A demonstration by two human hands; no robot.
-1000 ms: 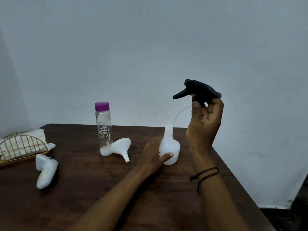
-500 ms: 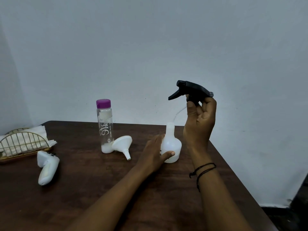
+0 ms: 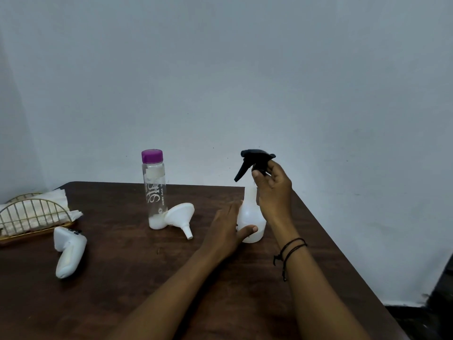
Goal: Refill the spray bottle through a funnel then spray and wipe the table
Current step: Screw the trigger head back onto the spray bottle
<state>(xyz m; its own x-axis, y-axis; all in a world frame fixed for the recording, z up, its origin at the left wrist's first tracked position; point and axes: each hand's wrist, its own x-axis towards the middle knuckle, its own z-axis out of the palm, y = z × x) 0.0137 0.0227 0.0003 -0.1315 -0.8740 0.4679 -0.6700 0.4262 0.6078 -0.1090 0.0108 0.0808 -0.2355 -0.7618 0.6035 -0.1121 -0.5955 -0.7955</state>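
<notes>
A: Where is the spray bottle (image 3: 251, 217) right now?

B: Standing upright on the dark counter (image 3: 122, 278), toward its right side. The left hand (image 3: 226, 230) steadies it low on the round belly, thumb pressed across the front and fingers wrapped behind. The right hand (image 3: 272, 190) pinches the black trigger head (image 3: 255, 160) by its collar, just above the neck of the bottle. Whether the head is seated on the neck or a little clear of it, I cannot tell; the hand hides the joint.

A: How will that bottle behave?

B: My guess is light and a bit squashy. It is thin, translucent white plastic and looks nearly empty, so it would tip easily if let go. Holding the wide base, as the left hand does, seems the safest place. The collar of the head is the stiff part, good for twisting.

A: And the rest of the refill kit?

B: The white funnel (image 3: 180, 215) lies on its side, leaning against the foot of the clear water bottle (image 3: 154, 192) with the purple cap (image 3: 152, 155). That bottle seems mostly empty too, with some pale residue at the bottom. The funnel looks rigid and light; taking it by the wide rim would suit best.

A: Anything for wiping?

B: Paper napkins sit in a gold wire holder (image 3: 31, 214) at the far left, and 1 white handheld gadget (image 3: 68, 251) lies near it.
</notes>
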